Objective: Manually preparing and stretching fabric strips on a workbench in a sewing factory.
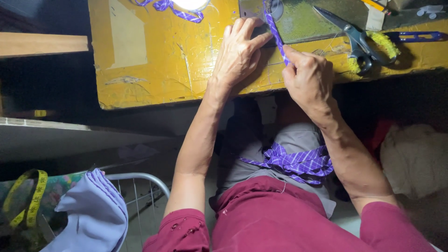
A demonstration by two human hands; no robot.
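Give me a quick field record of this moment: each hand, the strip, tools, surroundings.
left hand: flat on the strip, on the yellow table
right hand: pinching the purple checked fabric strip
strip slack: piled in the lap
scissors: on the table, right of the hands
measuring tape: yellow, lower left

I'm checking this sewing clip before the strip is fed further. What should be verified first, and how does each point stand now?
1. Right hand pinches the purple plaid strip: ok.
2. Left hand rests flat on the yellow table beside the strip: ok.
3. Strip taut between the right hand and the machine bed: ok.
4. Fingers clear of the needle: cannot tell, the needle is out of view.
5. Scissors lie away from both hands: ok.
6. Slack strip on the lap free of knots: cannot tell, it is bunched.
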